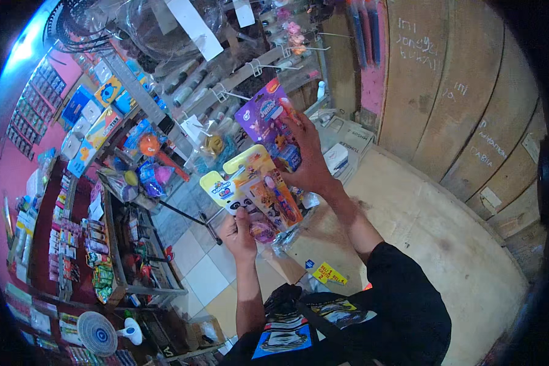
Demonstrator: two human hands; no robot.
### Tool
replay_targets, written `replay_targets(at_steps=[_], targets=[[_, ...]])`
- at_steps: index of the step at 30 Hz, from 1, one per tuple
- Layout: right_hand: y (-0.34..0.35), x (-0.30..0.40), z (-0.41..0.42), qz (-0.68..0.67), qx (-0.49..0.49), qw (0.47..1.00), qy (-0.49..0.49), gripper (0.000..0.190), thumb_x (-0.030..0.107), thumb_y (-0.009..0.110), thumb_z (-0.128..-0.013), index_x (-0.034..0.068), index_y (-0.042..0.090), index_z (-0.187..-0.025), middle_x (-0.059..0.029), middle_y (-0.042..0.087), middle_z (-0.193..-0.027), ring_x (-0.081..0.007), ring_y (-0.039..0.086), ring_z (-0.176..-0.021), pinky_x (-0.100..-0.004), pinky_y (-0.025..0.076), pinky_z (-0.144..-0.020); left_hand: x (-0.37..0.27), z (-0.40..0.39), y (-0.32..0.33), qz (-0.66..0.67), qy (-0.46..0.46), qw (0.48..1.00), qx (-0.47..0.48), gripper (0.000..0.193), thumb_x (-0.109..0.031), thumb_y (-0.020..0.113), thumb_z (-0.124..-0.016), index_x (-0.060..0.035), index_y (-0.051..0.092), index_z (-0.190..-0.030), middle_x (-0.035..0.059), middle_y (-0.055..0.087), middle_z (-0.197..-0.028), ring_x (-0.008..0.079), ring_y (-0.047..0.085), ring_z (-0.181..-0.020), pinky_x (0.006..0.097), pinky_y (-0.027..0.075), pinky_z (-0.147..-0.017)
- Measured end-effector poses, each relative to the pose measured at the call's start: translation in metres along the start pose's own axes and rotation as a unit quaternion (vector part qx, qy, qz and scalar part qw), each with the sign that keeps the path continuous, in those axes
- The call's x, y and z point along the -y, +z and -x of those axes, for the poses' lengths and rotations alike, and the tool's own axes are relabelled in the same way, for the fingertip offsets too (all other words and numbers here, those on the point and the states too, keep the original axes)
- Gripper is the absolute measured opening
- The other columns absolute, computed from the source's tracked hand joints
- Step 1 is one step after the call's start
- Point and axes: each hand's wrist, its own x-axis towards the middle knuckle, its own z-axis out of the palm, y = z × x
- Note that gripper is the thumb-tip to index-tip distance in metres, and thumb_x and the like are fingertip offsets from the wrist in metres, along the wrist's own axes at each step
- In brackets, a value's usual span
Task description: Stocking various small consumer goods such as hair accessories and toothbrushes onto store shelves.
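My left hand (241,235) grips a yellow-topped Kodomo children's pack (224,192) with a panda face, thumb on its front. Beside and partly over it is an orange-yellow toothbrush blister pack (274,201) on a cartoon card. My right hand (307,153) is shut on a purple children's toothbrush pack (258,119), its fingers wrapped over the upper right side. This purple card stands above the yellow ones, farther from my body. Which hand bears the orange-yellow pack I cannot tell. Part of the purple pack is hidden by my fingers.
Metal display hooks (256,67) with hanging packets lie just beyond the packs. A wooden shelf rack (114,256) and a white-blue fan (98,333) stand left. To the right are a pale board surface (421,228), a cardboard box (350,132) and a plank wall (462,91).
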Motion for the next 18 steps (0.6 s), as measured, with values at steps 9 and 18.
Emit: replay_targets(at_steps=[9,18], targets=[[0.021,0.002,-0.011,0.027,0.003,1.000,-0.014,0.098,0.035,0.082,-0.062,0.022,0.032,-0.146,-0.0263,0.027,-0.144,-0.0467,0.030,-0.131,-0.0570,0.025,-0.107,0.000,-0.003,-0.004,-0.027,0.007,0.999,-0.033,0.029,-0.026,0.054,-0.099,0.0012,0.058,-0.089,0.0104,0.066,-0.067,0.0127,0.059,-0.052,0.0231,0.044,-0.049],[0.090,-0.067,-0.036,0.082,0.006,0.997,-0.010,0.081,0.031,0.075,-0.075,0.026,0.035,-0.145,-0.0273,0.031,-0.142,-0.0458,0.033,-0.130,-0.0561,0.029,-0.105,-0.007,-0.009,0.016,0.010,-0.001,1.000,-0.026,0.027,-0.024,0.056,-0.098,0.0013,0.059,-0.089,0.0091,0.065,-0.068,0.0125,0.060,-0.055,0.0240,0.045,-0.051]])
